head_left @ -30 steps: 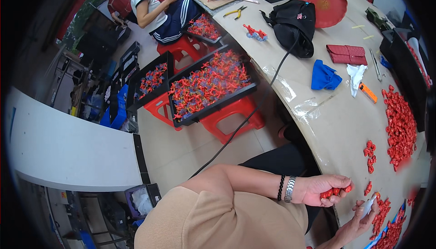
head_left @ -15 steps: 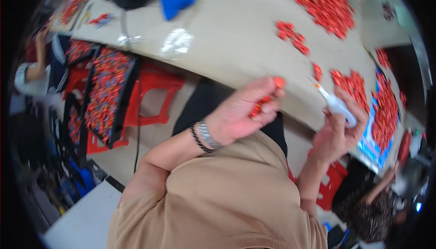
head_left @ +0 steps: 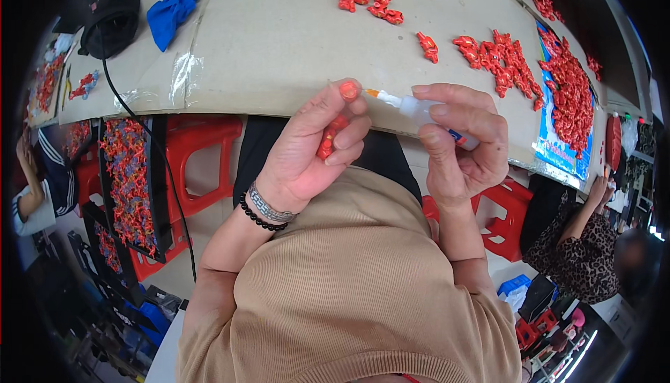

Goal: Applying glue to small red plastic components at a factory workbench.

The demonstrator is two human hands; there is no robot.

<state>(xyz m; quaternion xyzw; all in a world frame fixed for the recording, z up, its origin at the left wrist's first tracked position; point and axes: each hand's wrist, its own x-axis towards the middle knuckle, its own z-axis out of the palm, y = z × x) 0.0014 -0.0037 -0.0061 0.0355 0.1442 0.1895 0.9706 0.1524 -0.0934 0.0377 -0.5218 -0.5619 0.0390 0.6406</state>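
My left hand (head_left: 307, 138) is closed around small red plastic parts. One red part (head_left: 348, 90) is pinched between the thumb and forefinger, its round end facing right. Another red piece (head_left: 331, 137) lies under the curled fingers against the palm. In my right hand (head_left: 466, 142) is a small white squeeze bottle (head_left: 419, 111), a glue bottle by its look, with a thin orange-based nozzle. The nozzle tip points left and is at or very close to the pinched part; whether they touch I cannot tell. Both hands are just over the table's near edge.
Red parts lie on the table (head_left: 265, 48): a single one (head_left: 428, 47), a loose cluster (head_left: 504, 62) and a large heap (head_left: 569, 97) on a blue sheet. A blue cloth (head_left: 173, 14) and a black cap (head_left: 112, 16) lie left. A filled black crate (head_left: 129, 187) stands beside a red stool (head_left: 199, 152).
The bottle has swung from pointing up-left to pointing left, and its nozzle has come to the part in my left hand. My hands have moved closer together. The head view has turned.
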